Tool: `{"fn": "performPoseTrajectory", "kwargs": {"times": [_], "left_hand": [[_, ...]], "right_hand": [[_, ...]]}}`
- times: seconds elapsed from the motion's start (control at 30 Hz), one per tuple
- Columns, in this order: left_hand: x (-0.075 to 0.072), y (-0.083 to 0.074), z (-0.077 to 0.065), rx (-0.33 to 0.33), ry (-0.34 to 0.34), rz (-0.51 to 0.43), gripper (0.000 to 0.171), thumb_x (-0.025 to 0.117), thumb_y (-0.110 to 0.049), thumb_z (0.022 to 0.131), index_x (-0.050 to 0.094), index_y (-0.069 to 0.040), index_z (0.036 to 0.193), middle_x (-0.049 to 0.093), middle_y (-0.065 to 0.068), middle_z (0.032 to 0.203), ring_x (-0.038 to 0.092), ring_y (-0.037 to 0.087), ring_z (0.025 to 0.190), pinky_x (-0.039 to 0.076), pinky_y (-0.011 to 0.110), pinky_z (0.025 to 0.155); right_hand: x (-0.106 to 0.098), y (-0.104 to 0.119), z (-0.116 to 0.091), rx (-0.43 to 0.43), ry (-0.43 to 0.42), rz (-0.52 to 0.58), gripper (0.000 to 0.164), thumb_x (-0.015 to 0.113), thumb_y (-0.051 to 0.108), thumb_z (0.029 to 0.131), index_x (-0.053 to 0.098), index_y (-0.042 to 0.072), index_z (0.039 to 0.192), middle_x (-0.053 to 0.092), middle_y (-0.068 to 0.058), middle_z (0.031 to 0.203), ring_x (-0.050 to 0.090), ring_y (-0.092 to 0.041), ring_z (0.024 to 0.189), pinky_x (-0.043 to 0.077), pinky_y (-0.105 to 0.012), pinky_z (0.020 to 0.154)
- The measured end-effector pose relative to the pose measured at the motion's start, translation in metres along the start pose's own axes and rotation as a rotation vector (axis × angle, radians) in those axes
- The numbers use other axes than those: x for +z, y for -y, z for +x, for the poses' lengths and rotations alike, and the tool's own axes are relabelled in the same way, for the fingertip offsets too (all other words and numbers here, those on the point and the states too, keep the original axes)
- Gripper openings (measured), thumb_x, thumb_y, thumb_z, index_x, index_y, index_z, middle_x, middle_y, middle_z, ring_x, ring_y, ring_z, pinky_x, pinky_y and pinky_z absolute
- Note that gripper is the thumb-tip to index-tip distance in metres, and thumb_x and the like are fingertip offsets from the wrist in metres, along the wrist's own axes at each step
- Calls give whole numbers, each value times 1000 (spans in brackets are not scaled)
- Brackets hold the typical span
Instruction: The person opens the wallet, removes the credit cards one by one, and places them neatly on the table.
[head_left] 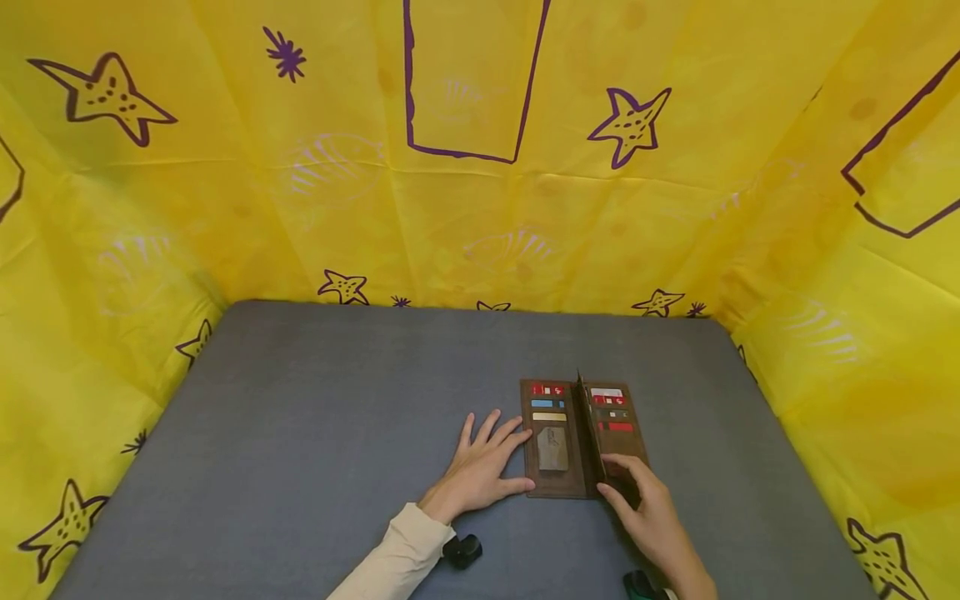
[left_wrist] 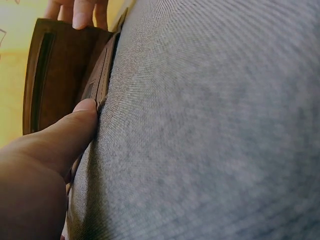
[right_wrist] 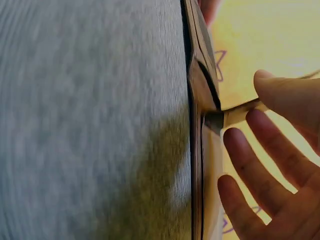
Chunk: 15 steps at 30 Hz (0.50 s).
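A brown leather wallet lies spread out on the grey table, cards tucked into slots on both panels. Between the panels a middle flap stands up on edge. My right hand pinches the flap's near end between thumb and fingers; the right wrist view shows the flap's edge at the thumb, with the other fingers loosely bent. Flat on the table, my left hand has its fingers spread and touches the wallet's left edge. In the left wrist view, the left thumb rests on that edge.
Grey fabric covers the table. Yellow cloth with purple starfish drawings hangs at the back and both sides. A black wrist device is at the left cuff, another dark one at the right wrist.
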<state>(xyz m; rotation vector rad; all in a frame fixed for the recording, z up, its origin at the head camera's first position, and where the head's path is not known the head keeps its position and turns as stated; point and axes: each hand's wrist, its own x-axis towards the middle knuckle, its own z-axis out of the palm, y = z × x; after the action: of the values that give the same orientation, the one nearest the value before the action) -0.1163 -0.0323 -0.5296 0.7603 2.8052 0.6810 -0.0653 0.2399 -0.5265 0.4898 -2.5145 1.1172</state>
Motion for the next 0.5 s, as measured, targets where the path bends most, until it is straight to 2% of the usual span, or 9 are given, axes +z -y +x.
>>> {"fn": "performPoseTrajectory", "kwargs": {"times": [0.1, 0.2, 0.37, 0.5], "left_hand": [[0, 0, 0, 2, -3, 4, 74, 61, -61, 89, 39, -27, 152, 29, -4, 163, 14, 30, 154, 1, 62, 120], [0, 0, -1, 5, -5, 1, 74, 61, -60, 89, 40, -27, 152, 30, -4, 163, 15, 30, 154, 1, 62, 120], [0, -1, -1, 6, -7, 3, 74, 61, -60, 89, 40, -27, 152, 30, -4, 162, 15, 30, 154, 2, 62, 120], [-1, -1, -1, 6, -10, 1, 74, 61, -60, 89, 40, -26, 152, 30, -4, 163, 15, 31, 154, 2, 62, 120]], "right_hand": [[-3, -2, -1, 52, -28, 1, 50, 81, -9, 72, 62, -1, 117, 70, -10, 106, 59, 4, 98, 42, -5, 87], [-6, -3, -2, 85, -55, -24, 57, 82, -9, 70, 58, -3, 121, 70, -11, 106, 57, 9, 98, 41, -3, 86], [-12, -5, -3, 78, -73, -43, 69, 82, -11, 69, 49, -7, 130, 68, -19, 110, 51, 12, 99, 42, -5, 84], [-17, -7, -1, 71, -85, -52, 70, 81, -11, 70, 48, -9, 131, 63, -28, 117, 41, 17, 111, 35, 1, 90]]}}
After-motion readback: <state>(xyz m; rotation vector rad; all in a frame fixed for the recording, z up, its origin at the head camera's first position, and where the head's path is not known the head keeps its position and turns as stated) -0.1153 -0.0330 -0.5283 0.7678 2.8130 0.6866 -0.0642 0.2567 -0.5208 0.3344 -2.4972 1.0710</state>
